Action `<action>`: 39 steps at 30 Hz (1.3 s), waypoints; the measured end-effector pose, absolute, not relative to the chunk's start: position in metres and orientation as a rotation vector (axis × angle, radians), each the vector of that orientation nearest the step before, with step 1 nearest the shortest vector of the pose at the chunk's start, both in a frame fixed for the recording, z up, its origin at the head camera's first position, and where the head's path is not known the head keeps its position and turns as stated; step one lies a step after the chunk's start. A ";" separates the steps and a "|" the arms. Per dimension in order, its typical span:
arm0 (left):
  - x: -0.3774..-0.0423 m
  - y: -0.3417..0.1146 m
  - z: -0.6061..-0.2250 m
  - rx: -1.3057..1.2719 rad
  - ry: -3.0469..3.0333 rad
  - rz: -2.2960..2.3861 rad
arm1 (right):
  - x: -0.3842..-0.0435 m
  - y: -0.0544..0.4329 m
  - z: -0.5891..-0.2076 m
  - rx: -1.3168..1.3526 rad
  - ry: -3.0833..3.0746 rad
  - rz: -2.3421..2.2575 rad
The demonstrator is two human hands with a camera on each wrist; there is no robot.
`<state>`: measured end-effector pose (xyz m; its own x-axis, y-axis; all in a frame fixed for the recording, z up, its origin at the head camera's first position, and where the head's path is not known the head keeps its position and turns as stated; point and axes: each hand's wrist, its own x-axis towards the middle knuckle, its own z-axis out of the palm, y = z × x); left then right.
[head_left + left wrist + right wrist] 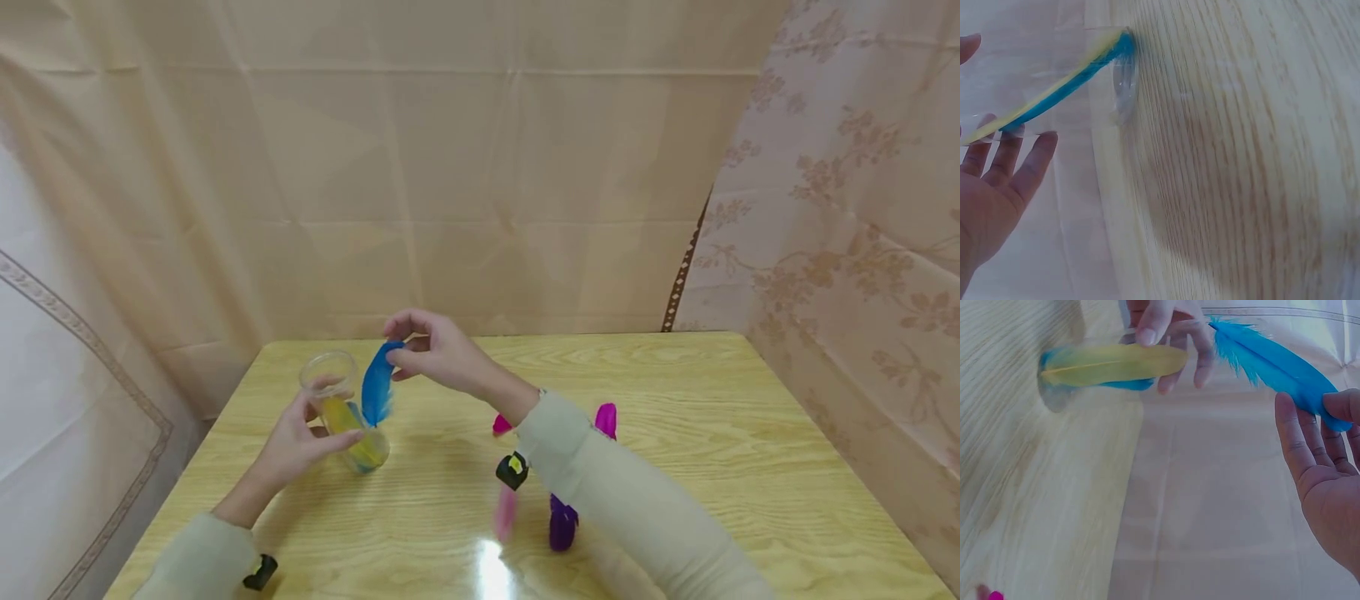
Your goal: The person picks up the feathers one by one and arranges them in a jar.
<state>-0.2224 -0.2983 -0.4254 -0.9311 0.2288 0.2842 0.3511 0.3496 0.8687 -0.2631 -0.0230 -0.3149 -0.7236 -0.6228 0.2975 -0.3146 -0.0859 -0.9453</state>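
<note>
A clear plastic cup (pixel 381 450) stands tilted at the left of the table, held round its side by my left hand (pixel 292 443). Inside it lie a yellow feather (pixel 1116 364) and a blue feather (pixel 1063 90). My right hand (pixel 450 354) pinches another blue feather (pixel 377 383) by its broad end, between thumb and fingers. That feather hangs with its quill tip downward, just right of the cup's rim and outside it in the head view. In the right wrist view the held feather (pixel 1272 365) shows fluffy barbs near its quill.
On the wooden table (pixel 712 433), a magenta feather (pixel 606 420), a pink feather (pixel 506 512) and a dark purple feather (pixel 562 525) lie around my right forearm, which partly covers them. Another magenta piece (pixel 502 425) shows beside the sleeve. A beige curtain (pixel 487 167) hangs behind the table.
</note>
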 end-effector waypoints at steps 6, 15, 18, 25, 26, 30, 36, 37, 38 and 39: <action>-0.223 -0.296 -0.426 -0.512 -2.506 -1.600 | -0.263 -0.028 -0.306 -1.030 1.946 -1.913; -0.219 -0.295 -0.421 -0.432 -2.576 -1.574 | -0.266 -0.038 -0.288 -1.020 1.884 -2.003; -0.220 -0.295 -0.421 -0.429 -2.583 -1.573 | -0.267 -0.040 -0.286 -1.008 1.862 -2.020; -0.220 -0.294 -0.421 -0.448 -2.569 -1.597 | -0.266 -0.041 -0.285 -0.982 1.837 -2.045; -0.220 -0.294 -0.421 -0.449 -2.573 -1.593 | -0.266 -0.041 -0.284 -0.979 1.839 -2.047; -0.221 -0.294 -0.420 -0.459 -2.580 -1.602 | -0.265 -0.043 -0.282 -0.964 1.846 -2.046; -0.222 -0.294 -0.421 -0.503 -2.554 -1.666 | -0.268 -0.049 -0.275 -0.965 1.843 -2.093; -0.221 -0.293 -0.421 -0.514 -2.547 -1.679 | -0.267 -0.050 -0.274 -0.964 1.842 -2.102; -0.221 -0.293 -0.421 -0.525 -2.540 -1.697 | -0.267 -0.051 -0.273 -0.960 1.843 -2.107; -0.221 -0.293 -0.421 -0.531 -2.536 -1.706 | -0.266 -0.051 -0.273 -0.954 1.841 -2.109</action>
